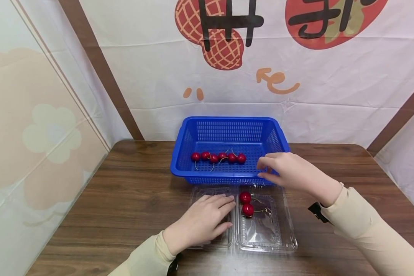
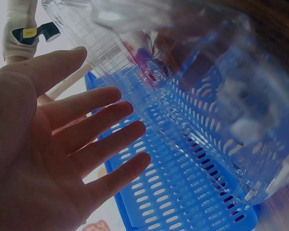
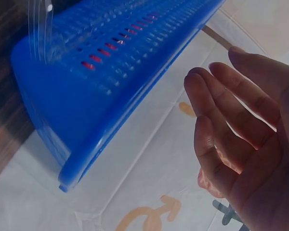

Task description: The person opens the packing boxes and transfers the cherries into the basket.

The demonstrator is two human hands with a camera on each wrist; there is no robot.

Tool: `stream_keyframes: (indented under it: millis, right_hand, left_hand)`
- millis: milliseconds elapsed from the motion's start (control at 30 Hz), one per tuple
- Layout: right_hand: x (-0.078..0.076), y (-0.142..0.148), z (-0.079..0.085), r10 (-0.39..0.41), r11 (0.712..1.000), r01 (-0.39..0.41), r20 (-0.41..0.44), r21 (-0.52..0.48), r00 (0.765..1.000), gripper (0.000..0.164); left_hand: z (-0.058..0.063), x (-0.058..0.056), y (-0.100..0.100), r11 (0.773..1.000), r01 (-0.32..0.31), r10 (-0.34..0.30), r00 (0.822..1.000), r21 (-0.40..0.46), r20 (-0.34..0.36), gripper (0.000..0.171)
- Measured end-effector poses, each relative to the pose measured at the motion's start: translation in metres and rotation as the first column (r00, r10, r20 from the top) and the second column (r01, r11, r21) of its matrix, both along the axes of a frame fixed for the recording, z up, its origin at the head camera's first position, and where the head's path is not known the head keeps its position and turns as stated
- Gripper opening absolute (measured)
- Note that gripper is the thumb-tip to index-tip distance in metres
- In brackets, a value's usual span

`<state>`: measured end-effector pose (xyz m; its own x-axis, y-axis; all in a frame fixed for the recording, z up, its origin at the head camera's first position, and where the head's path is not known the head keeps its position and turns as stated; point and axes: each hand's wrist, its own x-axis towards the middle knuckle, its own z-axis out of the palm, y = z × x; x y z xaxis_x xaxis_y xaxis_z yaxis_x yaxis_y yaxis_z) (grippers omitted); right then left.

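A clear plastic clamshell box (image 1: 286, 245) lies unfolded on the table. My left hand (image 1: 205, 218) reaches over its left half, fingers straight and holding nothing; the left wrist view shows the bare palm and spread fingers (image 2: 120, 127) beside the clear wall. Two red cherries (image 1: 247, 209) with stems sit in the box's right half. Behind it stands a blue plastic basket (image 1: 227, 179) with a row of several cherries (image 1: 213, 158) on its floor. My right hand (image 1: 284, 170) hovers at the basket's front right rim, fingers loosely bent with nothing between them.
The brown wood-grain table (image 1: 131, 199) extends to both sides of the box and basket. A white printed cloth (image 1: 151, 76) hangs directly behind the table, and another printed panel (image 1: 38, 153) stands along the left edge.
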<state>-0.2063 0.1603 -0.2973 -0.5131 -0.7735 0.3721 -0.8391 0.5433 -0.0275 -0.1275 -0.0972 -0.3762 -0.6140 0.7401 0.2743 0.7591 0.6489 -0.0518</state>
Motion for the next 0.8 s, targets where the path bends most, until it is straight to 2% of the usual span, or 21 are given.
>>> stream_keyframes:
  millis: [400, 800]
  right_hand:
    - [0.018, -0.007, -0.015, 0.054, 0.998, -0.055, -0.020, -0.011, 0.998, 0.012]
    - [0.027, -0.011, -0.043, 0.074, 0.997, -0.076, 0.077, 0.013, 0.994, 0.008]
  left_hand:
    - [0.001, -0.001, 0.000, 1.000, -0.001, 0.001, 1.000, 0.001, 0.006, 0.048]
    - [0.002, 0.000, 0.000, 1.000, 0.001, -0.001, 1.000, 0.002, 0.004, 0.048]
